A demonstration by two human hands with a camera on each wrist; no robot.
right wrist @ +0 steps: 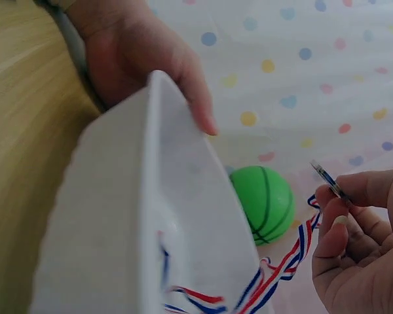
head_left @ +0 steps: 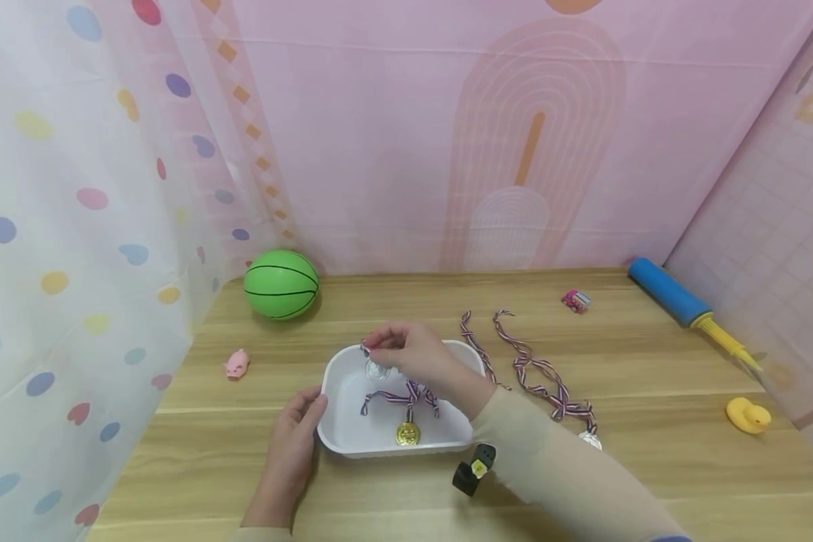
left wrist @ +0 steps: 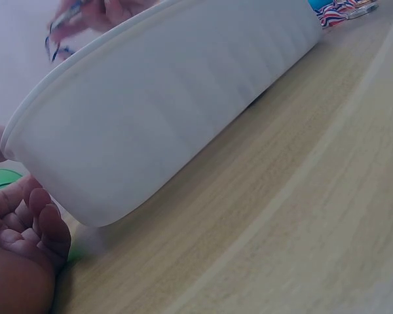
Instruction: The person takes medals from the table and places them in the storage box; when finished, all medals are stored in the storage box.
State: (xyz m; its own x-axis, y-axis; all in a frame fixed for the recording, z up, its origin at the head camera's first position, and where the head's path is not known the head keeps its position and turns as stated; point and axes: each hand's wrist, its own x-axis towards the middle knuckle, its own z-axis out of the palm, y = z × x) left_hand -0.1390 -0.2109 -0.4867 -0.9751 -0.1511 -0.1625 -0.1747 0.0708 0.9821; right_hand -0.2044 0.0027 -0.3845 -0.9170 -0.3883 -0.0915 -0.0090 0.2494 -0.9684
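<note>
A white plastic tray (head_left: 352,453) stands on the table. My left hand (head_left: 294,436) holds its left end, thumb at the rim and the other fingers against the outer wall. Over the tray's far left part, my right hand (head_left: 413,354) pinches a silver medal (head_left: 377,369) between thumb and fingers. In the right wrist view this medal (right wrist: 329,180) is seen edge-on, and a red, white and blue ribbon (right wrist: 291,258) trails from the hand towards the tray. Inside the tray lies a gold medal (head_left: 408,433) with a knotted striped ribbon (head_left: 412,399).
Right of the tray lie striped ribbons (head_left: 542,373) and another silver medal (head_left: 590,440), partly behind the right sleeve. Around the table are a green ball (head_left: 281,284), pink pig (head_left: 236,364), small pink toy (head_left: 575,301), blue and yellow pump (head_left: 677,297) and yellow duck (head_left: 747,415).
</note>
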